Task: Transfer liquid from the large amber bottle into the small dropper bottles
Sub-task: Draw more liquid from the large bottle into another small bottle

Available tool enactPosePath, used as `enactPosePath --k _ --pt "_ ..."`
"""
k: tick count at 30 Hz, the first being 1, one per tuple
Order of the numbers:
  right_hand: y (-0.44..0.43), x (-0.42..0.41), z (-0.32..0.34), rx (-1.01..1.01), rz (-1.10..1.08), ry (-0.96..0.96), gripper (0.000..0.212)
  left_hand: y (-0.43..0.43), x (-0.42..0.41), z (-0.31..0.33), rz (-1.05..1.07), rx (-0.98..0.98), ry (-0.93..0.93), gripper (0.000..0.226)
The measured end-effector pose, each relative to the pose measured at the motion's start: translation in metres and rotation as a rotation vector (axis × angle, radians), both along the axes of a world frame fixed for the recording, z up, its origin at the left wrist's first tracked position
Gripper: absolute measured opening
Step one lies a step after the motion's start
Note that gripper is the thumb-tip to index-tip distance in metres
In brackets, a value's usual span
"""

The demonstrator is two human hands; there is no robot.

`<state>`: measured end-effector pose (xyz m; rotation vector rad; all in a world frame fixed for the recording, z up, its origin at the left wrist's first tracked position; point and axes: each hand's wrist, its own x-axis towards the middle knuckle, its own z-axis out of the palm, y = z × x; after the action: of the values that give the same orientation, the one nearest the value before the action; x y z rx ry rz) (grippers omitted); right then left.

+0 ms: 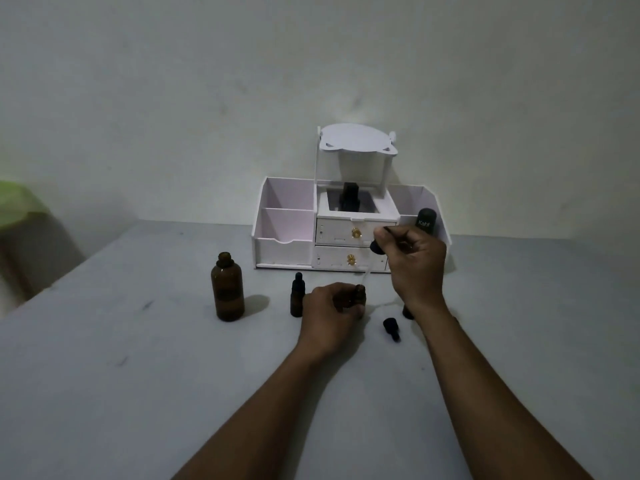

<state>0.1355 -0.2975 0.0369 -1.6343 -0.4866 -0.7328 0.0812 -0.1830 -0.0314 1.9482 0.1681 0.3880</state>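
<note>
The large amber bottle point(227, 289) stands uncapped on the grey table at the left. My left hand point(329, 317) grips a small open amber bottle point(359, 296) at the table's middle. Above it, my right hand point(412, 265) pinches the black bulb of a dropper point(375, 247), and its clear glass tube slants down to the small bottle's mouth. A capped small dropper bottle point(296, 296) stands just left of my left hand. Another small bottle point(407, 311) is mostly hidden behind my right wrist. A loose black dropper cap point(391, 328) lies on the table between my arms.
A white organizer point(287, 244) with two gold-knobbed drawers stands at the back against the wall. A dark tube marked Kahf point(426, 221) sits in its right compartment, and a black item point(453, 202) in its middle box. A green object point(17, 202) lies at the far left.
</note>
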Motion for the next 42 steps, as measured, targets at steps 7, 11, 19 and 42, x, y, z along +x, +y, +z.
enactPosePath --k 7,11,19,42 --pt "-0.002 -0.009 0.011 0.115 0.042 -0.012 0.01 0.002 -0.002 0.0 0.014 -0.014 0.014 0.057" --pt "-0.005 -0.012 0.023 0.192 0.022 -0.055 0.014 0.011 -0.022 0.01 -0.004 0.002 -0.036 0.054" --pt "0.042 -0.03 0.045 0.296 0.221 -0.061 0.014 0.093 -0.089 0.062 0.31 -0.163 -0.538 0.021" --pt "0.155 -0.038 0.037 0.027 0.427 0.016 0.022 0.188 -0.069 0.005 0.113 -0.137 -0.149 0.05"
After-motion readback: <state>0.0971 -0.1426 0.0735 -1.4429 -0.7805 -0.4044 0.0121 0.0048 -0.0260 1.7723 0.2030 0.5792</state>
